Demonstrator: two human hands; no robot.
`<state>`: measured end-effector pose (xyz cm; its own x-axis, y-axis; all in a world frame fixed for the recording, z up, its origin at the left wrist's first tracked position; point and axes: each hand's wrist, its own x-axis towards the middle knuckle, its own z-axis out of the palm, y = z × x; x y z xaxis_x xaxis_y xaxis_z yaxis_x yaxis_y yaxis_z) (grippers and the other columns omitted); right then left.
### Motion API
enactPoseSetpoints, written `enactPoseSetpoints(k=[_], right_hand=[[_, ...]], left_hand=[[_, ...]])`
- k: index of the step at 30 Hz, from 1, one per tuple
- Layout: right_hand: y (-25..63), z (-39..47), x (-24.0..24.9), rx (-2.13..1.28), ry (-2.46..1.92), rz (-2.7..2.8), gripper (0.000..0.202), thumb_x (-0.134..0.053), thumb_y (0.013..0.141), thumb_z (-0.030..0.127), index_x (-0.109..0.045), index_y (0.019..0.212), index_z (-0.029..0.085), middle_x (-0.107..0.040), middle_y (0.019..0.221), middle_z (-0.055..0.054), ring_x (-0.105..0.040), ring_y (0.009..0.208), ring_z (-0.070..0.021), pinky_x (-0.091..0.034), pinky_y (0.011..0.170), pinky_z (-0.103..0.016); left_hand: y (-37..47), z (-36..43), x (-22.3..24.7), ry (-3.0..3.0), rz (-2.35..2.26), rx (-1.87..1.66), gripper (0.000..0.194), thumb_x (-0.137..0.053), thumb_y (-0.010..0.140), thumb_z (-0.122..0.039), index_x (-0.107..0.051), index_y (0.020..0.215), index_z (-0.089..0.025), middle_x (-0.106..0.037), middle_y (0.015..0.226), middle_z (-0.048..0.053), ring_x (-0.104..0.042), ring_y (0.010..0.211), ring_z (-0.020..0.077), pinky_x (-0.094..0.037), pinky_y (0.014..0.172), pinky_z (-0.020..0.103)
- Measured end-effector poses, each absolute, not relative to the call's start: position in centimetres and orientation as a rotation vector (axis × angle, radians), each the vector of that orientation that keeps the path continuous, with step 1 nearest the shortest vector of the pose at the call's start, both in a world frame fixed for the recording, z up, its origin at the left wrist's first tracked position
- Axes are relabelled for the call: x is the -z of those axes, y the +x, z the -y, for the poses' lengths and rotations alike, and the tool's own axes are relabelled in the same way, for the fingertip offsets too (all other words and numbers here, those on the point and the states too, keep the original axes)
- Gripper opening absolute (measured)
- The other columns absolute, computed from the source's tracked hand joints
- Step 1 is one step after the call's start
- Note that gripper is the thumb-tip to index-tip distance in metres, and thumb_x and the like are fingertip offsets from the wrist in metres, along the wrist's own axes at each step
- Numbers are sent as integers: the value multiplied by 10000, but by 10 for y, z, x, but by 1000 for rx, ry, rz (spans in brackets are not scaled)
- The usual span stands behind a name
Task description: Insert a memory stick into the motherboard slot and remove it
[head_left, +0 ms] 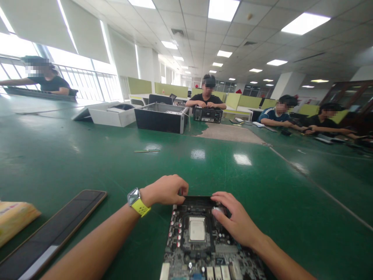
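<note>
The board (204, 251) lies face up on the green tabletop (116, 167), right in front of you, its chip (197, 230) just in from your hands. Its dark slots (198, 201) run left to right along the far edge, between your hands; the near end is cut off, so its long axis can't be told. Your left hand (166, 189) is at the far left corner, its grip narrow, thumb and fingers bent close. Your right hand (237, 221) reaches farther over the board, its grip somewhat wider, fingertips by the far right corner. Whether either pinches, you can't tell. The phone (52, 237) lies well left.
</note>
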<state>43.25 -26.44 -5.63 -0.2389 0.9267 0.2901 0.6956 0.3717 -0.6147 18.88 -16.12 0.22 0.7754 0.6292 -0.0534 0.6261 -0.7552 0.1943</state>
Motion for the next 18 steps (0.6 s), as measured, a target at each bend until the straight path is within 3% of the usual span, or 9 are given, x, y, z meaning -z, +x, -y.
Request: enactPoseSetpoints(k=[18], right_hand=[[433, 266, 55, -491, -1346, 1978, 281, -523, 871, 315, -598, 1118, 202, -563, 1194, -86, -490, 1134, -217, -374, 994, -382]], left_hand=[[186, 159, -3, 2768, -963, -108, 125, -553, 698, -228, -651, 775, -214, -677, 794, 2, -607, 733, 153, -430, 654, 236]])
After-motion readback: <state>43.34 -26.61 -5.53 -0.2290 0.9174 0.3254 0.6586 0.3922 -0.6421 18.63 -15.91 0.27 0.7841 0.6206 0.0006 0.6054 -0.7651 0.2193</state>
